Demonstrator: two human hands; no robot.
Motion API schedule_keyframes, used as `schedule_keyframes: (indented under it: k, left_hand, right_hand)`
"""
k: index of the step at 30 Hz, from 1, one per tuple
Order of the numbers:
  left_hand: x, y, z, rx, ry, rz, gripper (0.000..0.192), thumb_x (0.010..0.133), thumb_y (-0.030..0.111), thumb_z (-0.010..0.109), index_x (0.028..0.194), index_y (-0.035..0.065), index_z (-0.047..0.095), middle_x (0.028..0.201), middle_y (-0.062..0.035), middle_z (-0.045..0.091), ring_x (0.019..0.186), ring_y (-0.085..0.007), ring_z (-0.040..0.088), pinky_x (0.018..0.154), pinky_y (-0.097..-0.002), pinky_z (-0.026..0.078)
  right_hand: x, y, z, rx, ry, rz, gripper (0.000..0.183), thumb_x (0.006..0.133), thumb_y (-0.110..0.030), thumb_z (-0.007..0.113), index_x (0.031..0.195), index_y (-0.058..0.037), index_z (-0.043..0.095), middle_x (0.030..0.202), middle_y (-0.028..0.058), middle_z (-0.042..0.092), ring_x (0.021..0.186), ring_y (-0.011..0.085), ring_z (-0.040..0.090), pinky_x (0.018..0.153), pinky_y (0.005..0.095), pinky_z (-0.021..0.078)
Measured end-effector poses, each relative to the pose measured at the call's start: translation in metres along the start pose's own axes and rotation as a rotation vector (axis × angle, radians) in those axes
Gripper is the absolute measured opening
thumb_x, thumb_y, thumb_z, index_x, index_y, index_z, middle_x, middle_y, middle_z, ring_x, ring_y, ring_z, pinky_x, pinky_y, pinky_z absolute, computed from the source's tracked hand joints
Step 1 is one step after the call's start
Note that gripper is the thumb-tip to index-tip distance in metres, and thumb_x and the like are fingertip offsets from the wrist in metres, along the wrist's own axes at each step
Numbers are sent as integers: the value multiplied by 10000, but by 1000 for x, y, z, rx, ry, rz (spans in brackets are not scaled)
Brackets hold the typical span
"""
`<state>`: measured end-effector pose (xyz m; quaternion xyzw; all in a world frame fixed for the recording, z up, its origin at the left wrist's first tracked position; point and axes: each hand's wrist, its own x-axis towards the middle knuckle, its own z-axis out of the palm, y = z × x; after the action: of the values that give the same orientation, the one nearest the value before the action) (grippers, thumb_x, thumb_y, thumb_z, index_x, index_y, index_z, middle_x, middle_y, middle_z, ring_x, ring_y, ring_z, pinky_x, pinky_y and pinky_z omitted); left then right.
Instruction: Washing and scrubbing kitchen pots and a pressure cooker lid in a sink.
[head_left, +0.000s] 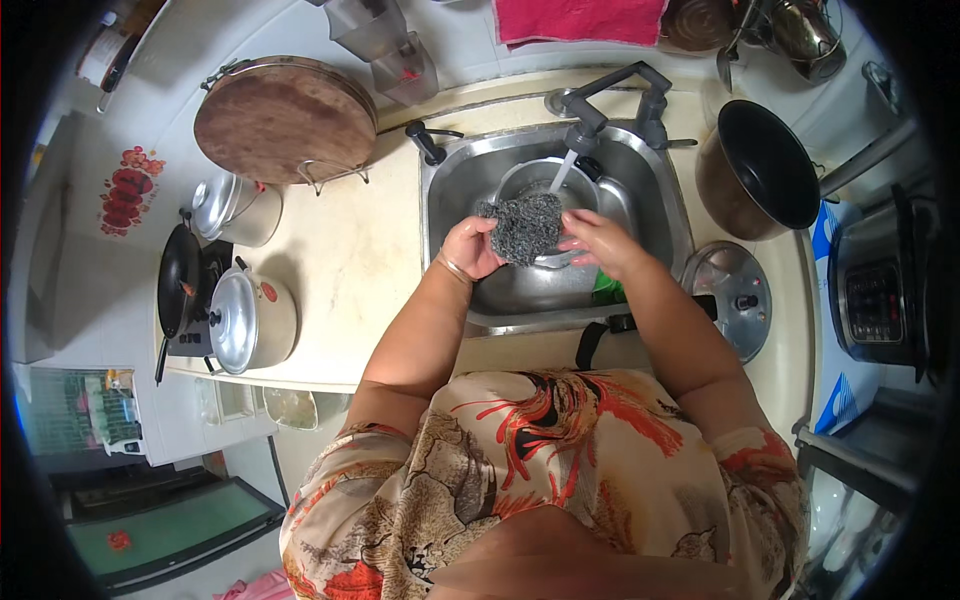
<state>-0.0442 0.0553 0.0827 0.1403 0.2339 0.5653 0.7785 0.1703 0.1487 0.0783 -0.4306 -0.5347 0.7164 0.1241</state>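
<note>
My left hand grips the left edge of a grey mesh scouring pad above the sink. At the pad's right edge is my right hand, its thumb and fingers apart; whether the thumb touches the pad is hard to tell. Water runs from the dark grey faucet down just behind the pad. Below, a round metal pot with a black handle stands in the stainless steel sink, partly hidden by the pad and my hands. Something green lies in the sink under my right wrist.
A pressure cooker lid and a deep dark-lined pot stand right of the sink. On the left are a soap pump, round wooden boards, lidded metal pots and a black wok. An electric cooker stands far right.
</note>
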Motion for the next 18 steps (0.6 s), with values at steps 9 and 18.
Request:
schedule_keyframes:
  k: [9,18]
  left_hand:
    - [-26,-11,-10,451,218,-1,389,869,282,539,1187,74,455,1086,-49,576,935,-154,581,772,-313,489]
    - [-73,-28,-54,439,552,-55,471,836,462,565,1109,81,513,978,-39,586,840,-171,566,703,-321,453]
  right_hand:
    - [-6,-19,36,5,-65,-156,467,751,-148,688,1160,-68,478,989,55,586,838,167,587,531,304,510]
    - [-20,-91,0,-609,312,-707,365,746,-163,686,1072,-57,561,996,129,614,865,195,593,743,330,478]
